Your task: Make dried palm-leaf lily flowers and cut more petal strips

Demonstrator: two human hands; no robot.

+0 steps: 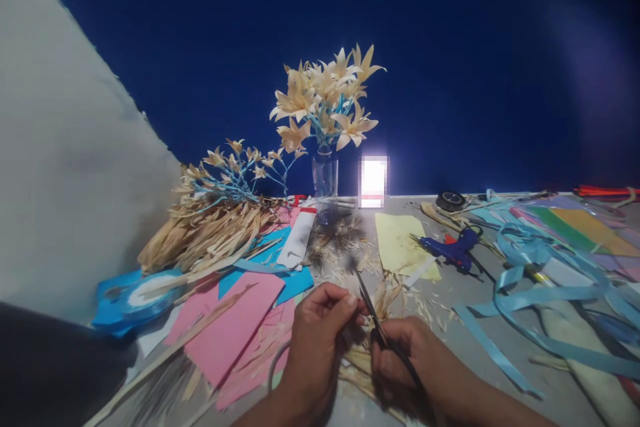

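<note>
My right hand [400, 353] is wrapped around a pair of scissors [369, 300], whose dark blades point up and away from me. Close beside the blades, the thumb and fingers of my left hand [325, 320] are pinched together. What they hold, if anything, is too small or hidden to name. A small blurred dark tuft [351, 264] shows just past the scissor tips. Under and between both hands lie pale dried husk scraps [357, 373]. Pink paper sheets [240, 327] spread out left of my left hand.
A clear vase [325, 180] of husk flowers [325, 93] stands at the back. Dried husks [210, 233], a white tube [297, 237] and a blue ribbon roll [150, 293] lie left. A blue glue gun [453, 247], yellow paper [397, 240] and tangled light-blue ribbon [530, 293] lie right.
</note>
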